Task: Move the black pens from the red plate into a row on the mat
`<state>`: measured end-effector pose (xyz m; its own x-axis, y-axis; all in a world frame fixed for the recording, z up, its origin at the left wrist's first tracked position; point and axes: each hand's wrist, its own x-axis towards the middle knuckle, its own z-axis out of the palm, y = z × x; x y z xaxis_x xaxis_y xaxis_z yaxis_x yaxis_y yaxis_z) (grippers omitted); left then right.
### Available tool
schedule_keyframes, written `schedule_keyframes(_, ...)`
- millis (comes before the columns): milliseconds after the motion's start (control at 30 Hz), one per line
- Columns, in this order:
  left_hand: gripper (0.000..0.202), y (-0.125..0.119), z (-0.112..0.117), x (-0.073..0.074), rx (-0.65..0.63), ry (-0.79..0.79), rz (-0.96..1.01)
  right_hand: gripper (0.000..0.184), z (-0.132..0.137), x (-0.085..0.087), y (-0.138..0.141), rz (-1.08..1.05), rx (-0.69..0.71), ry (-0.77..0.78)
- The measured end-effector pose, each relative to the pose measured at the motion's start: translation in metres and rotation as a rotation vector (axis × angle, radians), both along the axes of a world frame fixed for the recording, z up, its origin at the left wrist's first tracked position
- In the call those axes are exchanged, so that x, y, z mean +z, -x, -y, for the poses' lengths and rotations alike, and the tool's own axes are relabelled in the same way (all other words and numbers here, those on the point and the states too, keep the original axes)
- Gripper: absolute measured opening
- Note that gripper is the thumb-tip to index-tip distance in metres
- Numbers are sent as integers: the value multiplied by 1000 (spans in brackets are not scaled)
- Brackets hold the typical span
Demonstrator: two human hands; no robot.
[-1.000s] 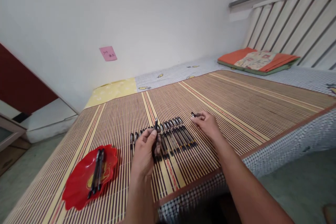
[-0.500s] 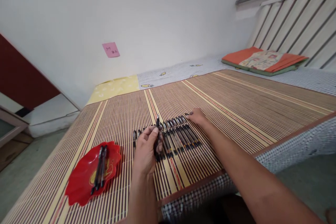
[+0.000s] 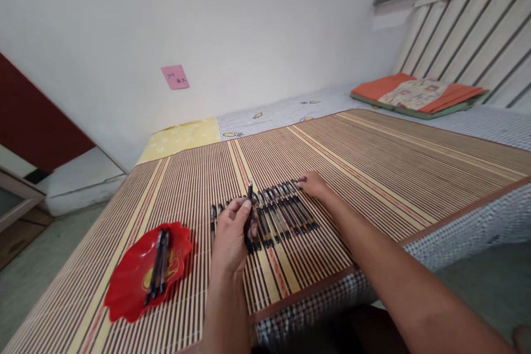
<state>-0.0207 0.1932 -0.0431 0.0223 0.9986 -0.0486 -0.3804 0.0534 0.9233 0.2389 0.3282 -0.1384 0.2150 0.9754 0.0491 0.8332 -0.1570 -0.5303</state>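
A row of several black-capped pens (image 3: 284, 213) lies side by side on the striped bamboo mat (image 3: 352, 177). My left hand (image 3: 232, 232) is closed around a pen (image 3: 250, 191) held upright, its pointed silver end showing above the thumb. That hand hovers over the row and hides some of the pens at its middle. At the row's right end, my right hand (image 3: 313, 183) pinches the upper end of the last pen, which still lies on the mat. Left of my hands, a red scalloped plate (image 3: 124, 282) carries a few pens (image 3: 160, 263).
The mat covers a bed with a checked sheet (image 3: 468, 243). Folded orange and green cloth (image 3: 418, 94) lies at the far right by a white radiator (image 3: 468, 38). A pink note (image 3: 175, 77) is stuck on the wall behind.
Almost nothing differs. My right fingers stay at the end of the last pen, and my left hand keeps its upright pen. The view has shifted very slightly.
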Motion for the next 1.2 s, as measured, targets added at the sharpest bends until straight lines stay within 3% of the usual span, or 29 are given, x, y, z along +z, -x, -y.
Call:
schedule_keyframes(500,36,0,-1,-2,-2,-4,-8,14,-1,-1,0,-22,21,-2)
schedule_keyframes(833,31,0,-3,-8,-12,-13,-25,16,1,2,2,-173,-23,-27)
schedule_keyframes(1000,33,-4,-5,-11,-30,-7,-63,26,27,26,16,-338,-46,-116)
schedule_keyframes(1133,34,-9,-6,-14,-51,-32,-94,32,78,61,51,-859,158,-224)
schedule_keyframes(1200,33,-12,-6,-16,-53,-45,-121,33,103,76,69,-1010,251,-230)
